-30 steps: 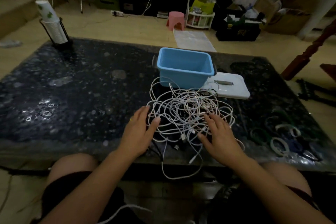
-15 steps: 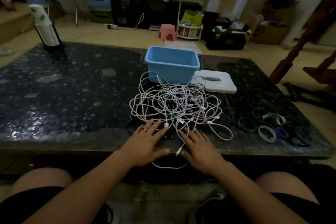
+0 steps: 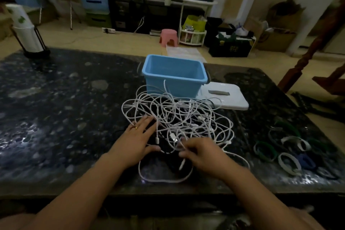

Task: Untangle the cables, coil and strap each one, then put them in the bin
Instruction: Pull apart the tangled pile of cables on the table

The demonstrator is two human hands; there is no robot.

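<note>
Both hands meet the cables before the bin: left hand flat, right hand pinching a near strand.

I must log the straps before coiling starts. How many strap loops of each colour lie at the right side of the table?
White strap loops: 2
Green strap loops: at least 2; further dark ones are too dim to tell
Blue strap loop: 1
Total: at least 5
</note>
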